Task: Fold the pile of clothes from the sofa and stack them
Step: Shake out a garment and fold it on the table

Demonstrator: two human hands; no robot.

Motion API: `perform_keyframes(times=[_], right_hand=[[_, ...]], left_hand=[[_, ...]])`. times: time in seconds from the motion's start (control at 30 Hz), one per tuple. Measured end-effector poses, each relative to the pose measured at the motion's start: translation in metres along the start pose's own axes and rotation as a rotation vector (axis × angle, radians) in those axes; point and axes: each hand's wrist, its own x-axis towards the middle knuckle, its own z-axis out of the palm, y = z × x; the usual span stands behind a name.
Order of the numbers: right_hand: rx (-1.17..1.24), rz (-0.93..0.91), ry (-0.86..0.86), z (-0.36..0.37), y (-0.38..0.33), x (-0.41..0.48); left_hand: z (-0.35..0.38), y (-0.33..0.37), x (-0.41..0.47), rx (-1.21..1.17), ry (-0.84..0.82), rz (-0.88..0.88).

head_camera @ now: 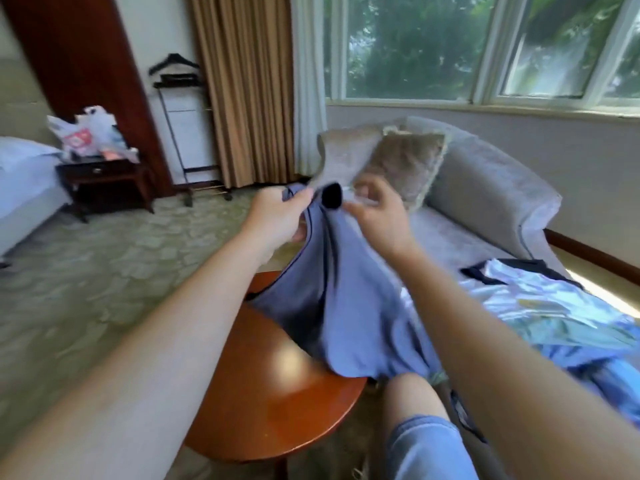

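Starting at the far left, a bed [24, 174] with pale sheets is seen, and just beside it a dark nightstand [104, 181] on which crumpled plastic bags [86, 131] are heaped. A black valet stand [180, 109] is set against the wall next to a tan curtain [242, 88].

Nearer the middle, the left hand [277, 216] is raised with its fingers curled tightly round the top edge of a blue-violet garment [349, 306]. The garment is held up in the air by that edge and hangs down in long folds. Its lower part is draped over the far side of a round wooden bench [270, 393]. A dark collar or trim [332, 199] is bunched at the top between the two hands.

The right hand [379, 216] is lifted just beside that dark part, with its fingers half bent and spread. It is blurred, so whether any cloth is pinched by it cannot be told.

A bare knee [415, 407] above denim shorts is seen below the garment. Further right, a fringed cushion [405, 164] is propped on a grey sofa [491, 188]. A pile of clothes [554, 313] in light blue and white is spread on the sofa seat under a wide window [450, 46].
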Motion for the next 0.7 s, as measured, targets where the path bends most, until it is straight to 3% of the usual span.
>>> perform_keyframes(times=[0.13, 0.23, 0.33, 0.47, 0.7], right_hand=[[-0.139, 0.174, -0.262, 0.069, 0.038, -0.077], [-0.228, 0.217, -0.233, 0.094, 0.055, -0.089], [-0.216, 0.193, -0.209, 0.1, 0.063, -0.085], [-0.087, 0.26, -0.245, 0.101, 0.076, -0.078], [0.025, 0.456, 0.01, 0.075, 0.111, -0.054]], left_hand=[[-0.03, -0.056, -0.028, 0.057, -0.037, -0.325], [-0.045, -0.08, -0.045, -0.093, -0.101, -0.489], [-0.057, -0.092, -0.05, -0.186, -0.149, -0.51], [-0.061, -0.108, -0.045, -0.252, -0.091, -0.47], [-0.056, -0.128, -0.024, -0.372, 0.273, -0.487]])
